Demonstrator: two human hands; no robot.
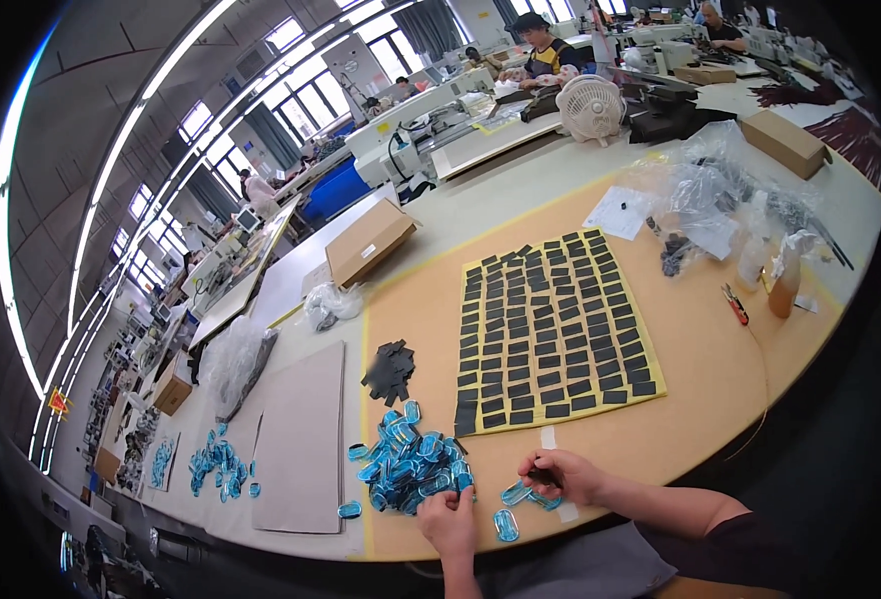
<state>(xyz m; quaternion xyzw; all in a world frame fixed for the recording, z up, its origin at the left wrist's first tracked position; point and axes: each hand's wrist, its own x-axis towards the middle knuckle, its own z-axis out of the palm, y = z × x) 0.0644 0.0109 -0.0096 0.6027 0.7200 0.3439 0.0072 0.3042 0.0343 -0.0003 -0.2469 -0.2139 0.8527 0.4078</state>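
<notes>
My left hand (445, 516) pinches one of the oval blue pieces at the lower edge of a heaped pile of them (403, 449). My right hand (560, 474) is closed around a small dark piece (545, 477), partly hidden by the fingers, just above a few loose blue ovals (505, 525). A loose heap of black rectangles (391, 371) lies behind the blue pile. To its right, rows of black rectangles cover a yellow-edged sheet (560, 404).
Grey boards (296, 449) lie left, beside another blue heap (221, 464). Cardboard boxes (366, 240), a white fan (590, 105), plastic bags (700, 200), red-handled snips (735, 304) and bottles (785, 290) sit on the table. People work at machines beyond, including a person (545, 60) in yellow and black.
</notes>
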